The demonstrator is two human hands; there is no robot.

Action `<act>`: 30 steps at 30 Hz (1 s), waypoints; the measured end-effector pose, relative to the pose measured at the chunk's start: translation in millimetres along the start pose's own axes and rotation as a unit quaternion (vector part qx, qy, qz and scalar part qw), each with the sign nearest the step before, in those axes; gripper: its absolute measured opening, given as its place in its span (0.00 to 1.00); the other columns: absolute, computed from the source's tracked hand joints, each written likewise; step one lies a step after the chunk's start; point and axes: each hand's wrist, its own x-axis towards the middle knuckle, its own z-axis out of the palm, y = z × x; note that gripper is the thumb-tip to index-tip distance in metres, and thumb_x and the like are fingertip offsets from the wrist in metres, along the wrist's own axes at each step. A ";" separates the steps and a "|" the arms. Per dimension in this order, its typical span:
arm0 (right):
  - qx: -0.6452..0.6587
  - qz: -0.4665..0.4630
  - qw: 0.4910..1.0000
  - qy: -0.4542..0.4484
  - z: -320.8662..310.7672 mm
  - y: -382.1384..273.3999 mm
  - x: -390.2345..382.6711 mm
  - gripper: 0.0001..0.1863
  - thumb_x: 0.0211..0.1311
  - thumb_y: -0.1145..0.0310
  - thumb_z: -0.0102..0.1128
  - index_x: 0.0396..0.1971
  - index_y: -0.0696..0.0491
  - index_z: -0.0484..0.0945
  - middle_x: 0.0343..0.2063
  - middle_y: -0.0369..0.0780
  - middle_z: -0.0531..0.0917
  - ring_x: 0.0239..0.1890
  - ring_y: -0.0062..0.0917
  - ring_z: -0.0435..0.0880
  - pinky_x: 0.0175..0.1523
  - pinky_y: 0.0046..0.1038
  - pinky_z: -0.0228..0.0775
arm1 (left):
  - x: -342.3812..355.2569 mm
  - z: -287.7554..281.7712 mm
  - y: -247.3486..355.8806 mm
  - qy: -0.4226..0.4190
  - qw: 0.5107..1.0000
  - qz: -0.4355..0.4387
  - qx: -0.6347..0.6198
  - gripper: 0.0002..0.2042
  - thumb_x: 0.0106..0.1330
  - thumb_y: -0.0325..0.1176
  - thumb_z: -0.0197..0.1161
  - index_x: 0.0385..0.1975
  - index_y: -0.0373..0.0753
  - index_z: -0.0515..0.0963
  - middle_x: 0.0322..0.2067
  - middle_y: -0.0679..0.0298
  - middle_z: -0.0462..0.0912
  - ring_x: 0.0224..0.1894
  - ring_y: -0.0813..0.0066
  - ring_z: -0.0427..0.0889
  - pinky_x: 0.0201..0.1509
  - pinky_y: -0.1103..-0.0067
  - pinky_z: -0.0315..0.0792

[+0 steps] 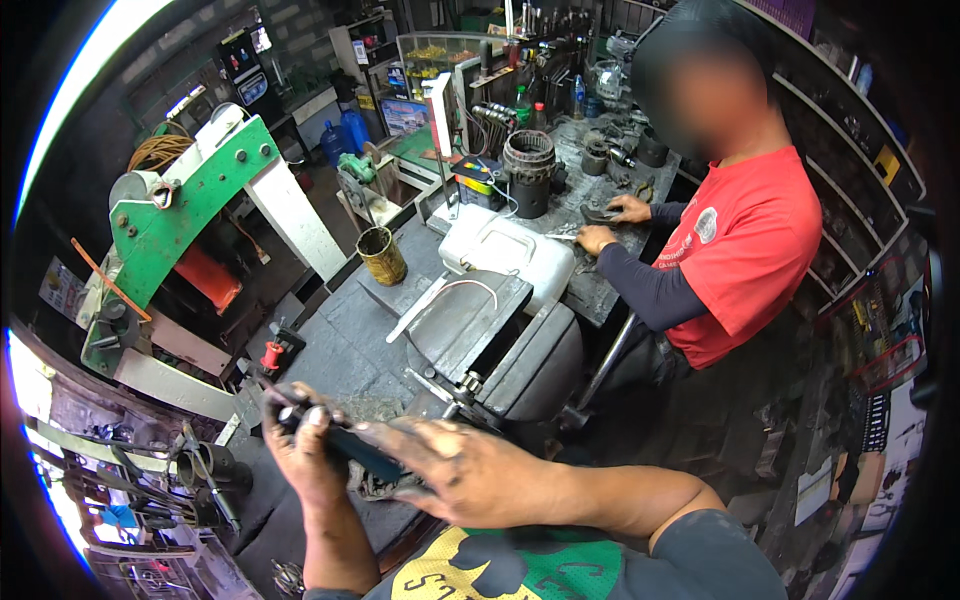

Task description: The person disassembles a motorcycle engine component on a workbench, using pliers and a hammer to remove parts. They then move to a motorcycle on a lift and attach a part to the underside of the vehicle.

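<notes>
A dark cylindrical part or tool (pixel 368 455), its exact kind not clear, lies between my hands, low and left of the middle. My left hand (pixel 305 450) is closed round its upper left end, where a black knob-like piece shows near the thumb. From the right, my right hand (pixel 465 470) comes across with blackened fingers closed over the other end. Behind and beneath the hands, a crumpled greyish rag or wad (pixel 372 408) shows in part on the bench. Beyond my right hand stands a large bench vise (pixel 535 365).
A white plastic jerrycan (pixel 550 262) lies behind the vise. A stained can (pixel 381 257) stands on the grey bench (pixel 335 325). At left rises a green and white press frame (pixel 190 215). At right, a co-worker in a red shirt (pixel 745 240) handles tools at the far bench.
</notes>
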 end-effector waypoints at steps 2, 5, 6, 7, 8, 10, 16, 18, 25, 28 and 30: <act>0.026 -0.062 0.995 0.069 -16.8 29.0 -25.4 0.44 0.72 0.62 0.69 0.79 0.61 0.57 0.60 0.60 0.80 0.55 0.56 0.86 0.63 0.47 0.82 | -5.4 -35.5 -3.7 0.068 0.996 0.015 0.048 0.16 0.67 0.26 0.69 0.51 0.38 0.74 0.40 0.63 0.79 0.38 0.70 0.86 0.42 0.72 0.84; 0.001 0.131 0.982 0.133 -46.2 76.2 -88.6 0.22 0.71 0.66 0.69 0.60 0.59 0.82 0.51 0.54 0.89 0.51 0.48 0.91 0.57 0.41 0.85 | -33.7 -81.0 -4.3 0.117 0.981 -0.079 0.130 0.17 0.62 0.23 0.70 0.49 0.39 0.75 0.39 0.64 0.80 0.35 0.72 0.86 0.39 0.75 0.84; 0.009 0.189 0.964 0.186 -53.1 94.9 -108.6 0.18 0.71 0.68 0.67 0.56 0.59 0.85 0.48 0.54 0.90 0.48 0.50 0.92 0.55 0.40 0.86 | -45.7 -88.5 -6.8 0.140 0.968 -0.138 0.155 0.17 0.60 0.22 0.71 0.48 0.38 0.76 0.39 0.64 0.80 0.34 0.73 0.85 0.38 0.75 0.84; 0.023 0.237 0.944 0.230 -53.9 112.9 -126.9 0.17 0.72 0.70 0.65 0.57 0.59 0.84 0.43 0.49 0.89 0.43 0.40 0.90 0.50 0.35 0.84 | -60.6 -90.5 -10.6 0.133 0.965 -0.189 0.128 0.18 0.57 0.21 0.73 0.47 0.39 0.76 0.36 0.65 0.81 0.33 0.74 0.84 0.37 0.74 0.84; 0.073 0.295 0.915 0.264 -53.8 131.9 -146.3 0.16 0.73 0.73 0.62 0.58 0.59 0.84 0.39 0.44 0.88 0.37 0.31 0.88 0.45 0.30 0.83 | -77.7 -88.0 -15.0 0.144 0.951 -0.237 0.140 0.16 0.56 0.24 0.76 0.43 0.39 0.79 0.32 0.66 0.82 0.31 0.75 0.83 0.36 0.75 0.82; 0.230 0.427 0.804 0.344 -49.4 172.6 -183.9 0.17 0.77 0.74 0.58 0.62 0.58 0.80 0.34 0.37 0.85 0.29 0.18 0.84 0.35 0.20 0.78 | -100.0 -72.1 -32.2 0.104 0.921 -0.289 0.239 0.15 0.56 0.29 0.80 0.41 0.38 0.83 0.30 0.68 0.82 0.26 0.78 0.78 0.32 0.77 0.75; 0.534 0.491 0.536 0.431 -20.5 286.5 -252.0 0.38 0.72 0.44 0.64 0.76 0.42 0.64 0.59 0.40 0.79 0.56 0.33 0.78 0.60 0.46 0.70 | -125.2 -5.2 -88.0 0.087 0.930 -0.351 0.066 0.48 0.50 0.28 0.84 0.75 0.35 0.67 0.57 0.60 0.87 0.56 0.70 0.85 0.64 0.73 0.77; 0.549 0.428 0.572 0.435 -13.6 313.2 -250.6 0.36 0.72 0.39 0.63 0.71 0.42 0.68 0.66 0.42 0.75 0.62 0.37 0.74 0.64 0.48 0.66 | -123.8 5.3 -102.6 0.048 0.944 -0.325 0.041 0.53 0.47 0.27 0.86 0.77 0.34 0.63 0.60 0.60 0.85 0.61 0.68 0.83 0.69 0.71 0.74; 0.597 0.414 0.533 0.434 -62.7 362.9 -199.4 0.08 0.73 0.64 0.64 0.47 0.48 0.82 0.35 0.36 0.83 0.37 0.33 0.85 0.46 0.42 0.78 | -116.3 23.3 -130.0 -0.018 0.959 -0.229 0.167 0.38 0.46 0.30 0.86 0.62 0.36 0.80 0.50 0.68 0.88 0.47 0.78 0.83 0.56 0.76 0.78; 0.625 0.465 0.440 0.446 -105.4 336.9 -175.3 0.07 0.71 0.62 0.64 0.36 0.44 0.75 0.20 0.29 0.72 0.24 0.23 0.74 0.42 0.36 0.73 | -116.0 26.8 -122.6 -0.022 0.952 -0.225 0.207 0.33 0.47 0.32 0.84 0.57 0.36 0.83 0.45 0.68 0.90 0.43 0.79 0.85 0.51 0.77 0.79; 0.665 0.301 0.558 0.395 -107.4 285.0 -173.5 0.11 0.72 0.59 0.65 0.34 0.45 0.74 0.20 0.29 0.72 0.22 0.20 0.72 0.38 0.31 0.70 | -112.1 26.8 -116.9 -0.030 0.941 -0.230 0.246 0.32 0.48 0.32 0.84 0.57 0.35 0.84 0.43 0.67 0.91 0.42 0.78 0.86 0.51 0.77 0.80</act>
